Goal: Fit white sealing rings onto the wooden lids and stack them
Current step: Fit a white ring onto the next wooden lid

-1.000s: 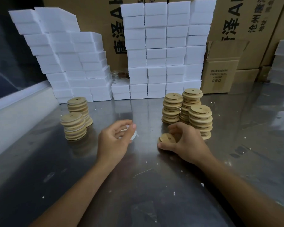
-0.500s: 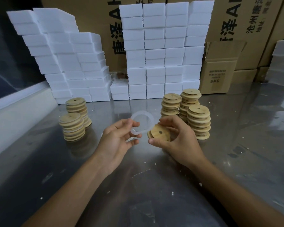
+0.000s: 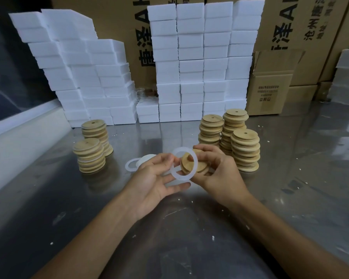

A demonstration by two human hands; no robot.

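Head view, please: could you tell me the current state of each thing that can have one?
left hand: pinching the white ring.
right hand: gripping one wooden lid, tilted.
white ring: held up against the lid, not seated.
wooden lid: lifted off the table.
loose rings: lying flat on the table.
left lid stacks: standing, two.
right lid stacks: standing, three.
small carton: flaps open.
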